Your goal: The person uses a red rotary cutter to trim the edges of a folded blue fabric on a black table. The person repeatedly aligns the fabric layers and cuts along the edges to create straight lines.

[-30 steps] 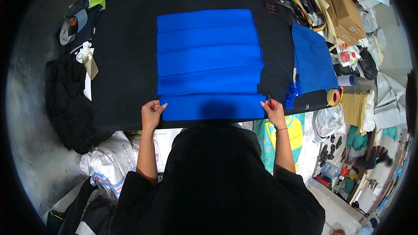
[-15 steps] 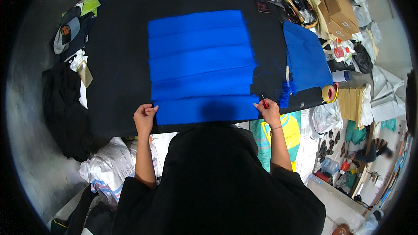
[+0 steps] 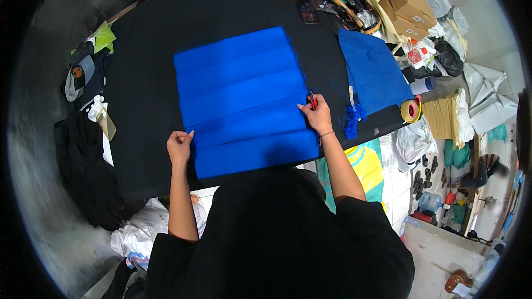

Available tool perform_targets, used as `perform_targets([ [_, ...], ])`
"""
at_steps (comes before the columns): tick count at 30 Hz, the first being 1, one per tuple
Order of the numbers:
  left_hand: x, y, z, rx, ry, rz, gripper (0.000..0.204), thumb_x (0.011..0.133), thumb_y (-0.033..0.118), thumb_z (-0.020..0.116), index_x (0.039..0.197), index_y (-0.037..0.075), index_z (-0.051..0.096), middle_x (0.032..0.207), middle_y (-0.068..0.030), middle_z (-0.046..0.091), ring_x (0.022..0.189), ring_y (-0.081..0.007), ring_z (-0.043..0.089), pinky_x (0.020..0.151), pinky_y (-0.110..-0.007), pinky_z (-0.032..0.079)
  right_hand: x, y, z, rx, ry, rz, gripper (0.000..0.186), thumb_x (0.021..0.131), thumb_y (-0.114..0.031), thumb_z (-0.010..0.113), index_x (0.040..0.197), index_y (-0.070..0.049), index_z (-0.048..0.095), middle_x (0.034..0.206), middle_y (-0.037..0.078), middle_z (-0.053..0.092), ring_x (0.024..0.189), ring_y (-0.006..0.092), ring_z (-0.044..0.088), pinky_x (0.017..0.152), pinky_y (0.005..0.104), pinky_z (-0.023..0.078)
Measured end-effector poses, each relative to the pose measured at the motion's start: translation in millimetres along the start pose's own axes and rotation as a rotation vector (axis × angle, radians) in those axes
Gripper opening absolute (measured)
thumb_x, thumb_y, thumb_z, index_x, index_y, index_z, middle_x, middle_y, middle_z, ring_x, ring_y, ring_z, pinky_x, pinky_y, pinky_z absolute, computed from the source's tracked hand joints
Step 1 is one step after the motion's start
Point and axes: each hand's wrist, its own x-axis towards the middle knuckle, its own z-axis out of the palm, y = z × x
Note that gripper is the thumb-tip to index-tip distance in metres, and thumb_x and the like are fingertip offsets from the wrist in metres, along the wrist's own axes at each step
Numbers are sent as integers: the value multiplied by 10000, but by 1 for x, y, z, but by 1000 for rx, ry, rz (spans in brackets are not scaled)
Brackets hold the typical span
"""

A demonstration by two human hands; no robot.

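Observation:
Several strips of bright blue fabric [image 3: 244, 116] lie overlapped in rows on a black-covered table [image 3: 138, 105]. My left hand [image 3: 180, 147] is closed at the left edge of the nearer strips, thumb and fingers pinching the cloth there. At the right edge, my right hand [image 3: 318, 115] rests its thumb and fingertips on the second strip from the front. Against the palm of that hand is a slim red-handled tool [image 3: 313, 101], which looks like thread snips; its tip is hard to make out. The nearest strip lies untouched by either hand along the table's front edge.
To the right lie a folded darker blue cloth [image 3: 374, 69], blue thread scraps [image 3: 353, 120] and a roll of tape [image 3: 410, 111]. A phone [image 3: 307, 11] sits farther back. Cardboard boxes [image 3: 407, 3] are piled far right. At left are a cap [image 3: 80, 77] and black cloth [image 3: 83, 166].
My right hand has moved away from the front strip's corner to the strip behind it. The left hand has also shifted to the strip behind. The whole view has turned slightly.

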Motion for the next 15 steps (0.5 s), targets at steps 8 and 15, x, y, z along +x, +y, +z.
perform_targets([
  [8, -22, 40, -48, -883, -189, -113, 282, 1027, 82, 693, 1294, 53, 610, 852, 40, 657, 697, -29, 584, 631, -195, 501, -24, -63, -68, 453, -272, 304, 259, 909, -166, 844, 1053, -65, 654, 733, -52, 576, 528, 37, 469, 453, 240, 320],
  [15, -76, 24, -87, -608, -283, -82, 188, 1034, 42, 658, 1222, 49, 661, 811, 92, 579, 674, 15, 509, 560, -171, 419, -86, -44, -99, 402, -380, 294, 268, 890, -94, 852, 1056, -64, 645, 779, -76, 565, 677, 23, 511, 610, 208, 420],
])
